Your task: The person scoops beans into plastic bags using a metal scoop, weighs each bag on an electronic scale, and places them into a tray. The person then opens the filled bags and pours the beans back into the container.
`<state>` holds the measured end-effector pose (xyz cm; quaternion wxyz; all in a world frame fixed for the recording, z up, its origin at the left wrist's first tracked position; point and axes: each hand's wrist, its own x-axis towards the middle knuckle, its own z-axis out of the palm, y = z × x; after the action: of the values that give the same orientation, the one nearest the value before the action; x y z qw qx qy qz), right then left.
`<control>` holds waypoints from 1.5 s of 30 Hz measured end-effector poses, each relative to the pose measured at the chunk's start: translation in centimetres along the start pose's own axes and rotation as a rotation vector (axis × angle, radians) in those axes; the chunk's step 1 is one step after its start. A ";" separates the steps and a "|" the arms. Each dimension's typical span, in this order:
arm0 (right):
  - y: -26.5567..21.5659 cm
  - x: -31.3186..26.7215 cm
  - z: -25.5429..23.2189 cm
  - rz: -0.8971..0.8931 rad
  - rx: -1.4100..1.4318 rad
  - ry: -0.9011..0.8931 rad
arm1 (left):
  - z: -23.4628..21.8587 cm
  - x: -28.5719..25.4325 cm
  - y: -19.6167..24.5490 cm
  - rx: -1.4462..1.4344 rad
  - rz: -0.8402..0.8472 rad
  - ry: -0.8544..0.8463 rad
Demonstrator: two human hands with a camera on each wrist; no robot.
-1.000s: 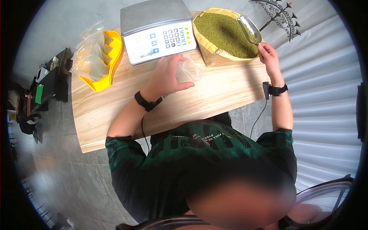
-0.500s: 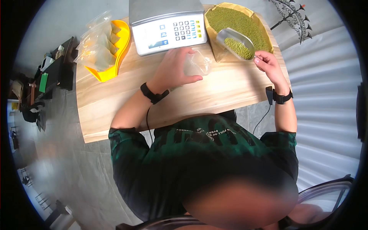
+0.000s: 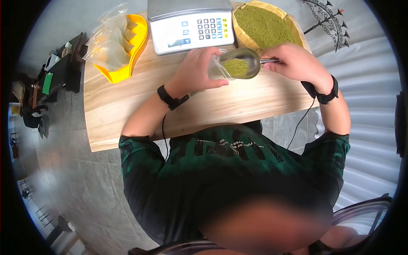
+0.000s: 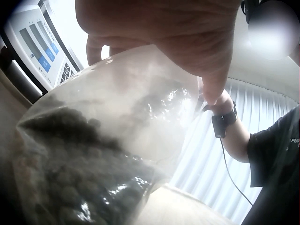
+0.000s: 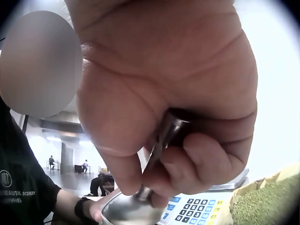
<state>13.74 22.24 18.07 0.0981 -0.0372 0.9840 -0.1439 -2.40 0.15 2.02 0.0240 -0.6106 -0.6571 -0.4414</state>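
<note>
My left hand [image 3: 196, 71] holds a clear plastic bag [image 4: 117, 89] at its mouth, thumb and fingers spread around the sides. In the left wrist view, small round beans [image 4: 70, 176] fill the lower part of the bag. My right hand [image 3: 297, 64] grips the handle of a metal scoop [image 5: 133, 211], its fingers curled round it. Green beans [image 3: 236, 67] lie in the scoop, whose front end is at the bag's mouth. Behind the right hand stands a paper sack [image 3: 243, 37] filled with green mung beans [image 3: 265, 25].
A digital scale [image 3: 193, 32] with a steel plate stands at the back of the wooden table [image 3: 140, 110]. To its left is a yellow tray [image 3: 138, 49] with several filled clear bags [image 3: 111, 49]. A black metal rack [image 3: 329, 21] stands beyond the right corner.
My right hand has lifted the scoop of beans out of the sack and carried it left to the bag's mouth. The left hand keeps its hold on the bag.
</note>
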 end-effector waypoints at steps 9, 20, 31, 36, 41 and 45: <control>-0.5 -0.2 0.7 -0.077 -0.105 0.044 | 0.0 -0.1 -0.2 -0.010 0.003 0.007; 17.2 -8.2 -0.7 0.496 0.200 0.122 | 0.0 0.1 -0.3 0.002 -0.060 -0.024; 17.8 -0.1 4.4 0.381 0.387 0.131 | -0.4 0.1 -1.1 -0.067 -0.030 -0.026; 16.9 2.2 5.2 0.334 0.229 0.114 | -0.3 0.1 -1.4 -0.114 -0.063 -0.026; 18.5 1.6 7.5 0.310 0.405 0.221 | -0.7 0.0 -1.1 -0.155 -0.073 -0.030; 17.1 -0.6 7.1 0.396 0.470 0.278 | -1.3 0.4 -1.0 -0.169 -0.099 -0.115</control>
<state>15.03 36.65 6.56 -0.0052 0.1983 0.9160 -0.3486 -4.02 -0.24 2.45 -0.0871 -0.6014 -0.6472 -0.4603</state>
